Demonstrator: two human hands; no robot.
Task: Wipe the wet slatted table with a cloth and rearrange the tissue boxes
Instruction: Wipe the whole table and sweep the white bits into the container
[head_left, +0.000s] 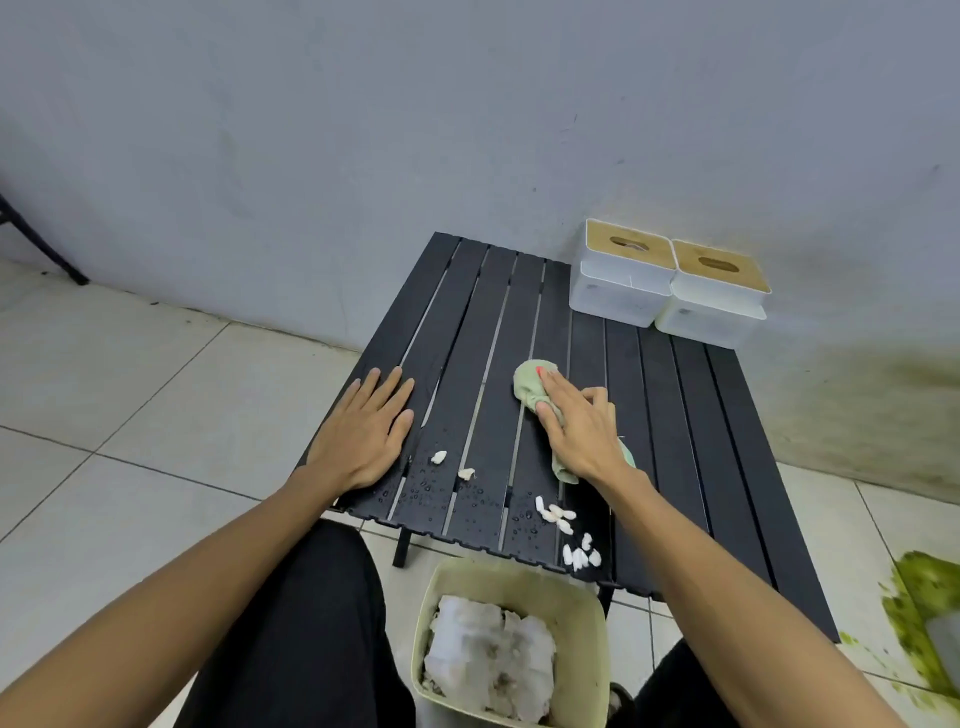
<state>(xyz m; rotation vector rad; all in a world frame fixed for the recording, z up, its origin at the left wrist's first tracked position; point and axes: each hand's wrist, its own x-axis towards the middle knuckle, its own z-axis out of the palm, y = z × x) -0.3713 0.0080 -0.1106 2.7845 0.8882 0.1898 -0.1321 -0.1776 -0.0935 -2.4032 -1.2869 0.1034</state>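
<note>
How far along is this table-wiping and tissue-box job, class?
Done: the far slats of the table look dry. In hand: the right hand presses the green cloth mid-table; the left hand rests flat. Left: droplets and white scraps near the front edge, and the tissue boxes untouched at the far corner.

1. Middle of the green cloth (531, 385) buried under the right hand (582, 431).
2. Bin (587, 623) chopped off by the bottom edge.
3. Gray thing (945, 644) far right, cropped, no idea what.
</note>
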